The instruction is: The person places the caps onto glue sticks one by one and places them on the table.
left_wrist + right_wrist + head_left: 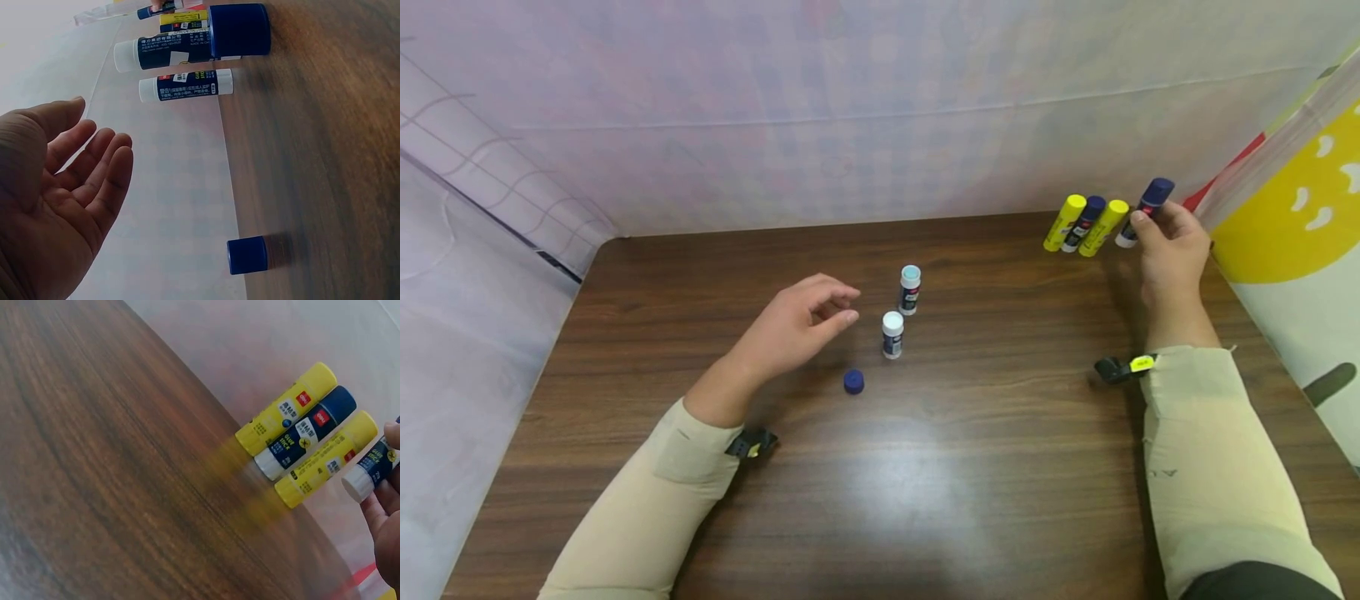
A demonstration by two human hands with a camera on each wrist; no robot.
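On table [1000, 500], five upright glue sticks [910, 297]

- Shows dark brown wood grain across the desk [1015, 467]
- Bears two uncapped glue sticks [892, 343] upright near the middle
- Holds two loose blue caps [247, 255], well apart
- Carries two upright yellow glue sticks [1103, 229] at far right, flanking a blue-capped stick [1083, 226]

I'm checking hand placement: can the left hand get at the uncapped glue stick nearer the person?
Probably yes: the left hand is empty and close to that uncapped glue stick, with nothing visible between them; the near blue cap sits off to one side.
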